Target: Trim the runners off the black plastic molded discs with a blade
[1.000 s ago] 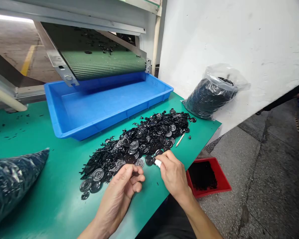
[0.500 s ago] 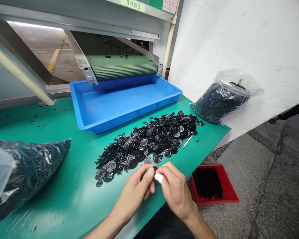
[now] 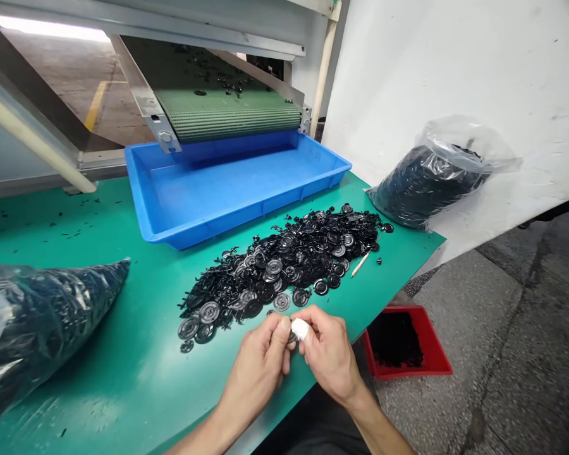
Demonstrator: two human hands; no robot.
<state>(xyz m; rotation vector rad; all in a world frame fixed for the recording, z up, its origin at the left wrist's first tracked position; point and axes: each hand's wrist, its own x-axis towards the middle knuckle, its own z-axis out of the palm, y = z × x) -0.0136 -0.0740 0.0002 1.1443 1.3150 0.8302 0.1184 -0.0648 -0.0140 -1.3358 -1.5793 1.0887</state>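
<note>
My left hand (image 3: 260,354) pinches a small round black plastic disc (image 3: 293,337) between thumb and fingers, near the front edge of the green table. Close against it, my right hand (image 3: 329,354) has its fingers closed at the disc's right edge. A white wrap (image 3: 300,328) covers the tip of the right thumb and hides part of the disc. Just beyond both hands lies a long pile of black plastic parts (image 3: 284,265), with round ringed discs and thin branching bits mixed together.
A blue tray (image 3: 246,208) stands under the end of a green conveyor belt (image 3: 232,117) carrying scattered black parts. Filled clear bags stand at left (image 3: 52,322) and right (image 3: 431,183). A thin pale stick (image 3: 360,264) lies beside the pile. Below right is a red bin (image 3: 436,354) holding black scraps.
The disc has turned between my fingers, and my right thumb with its white wrap has tipped upward over it. The camera view has shifted slightly.
</note>
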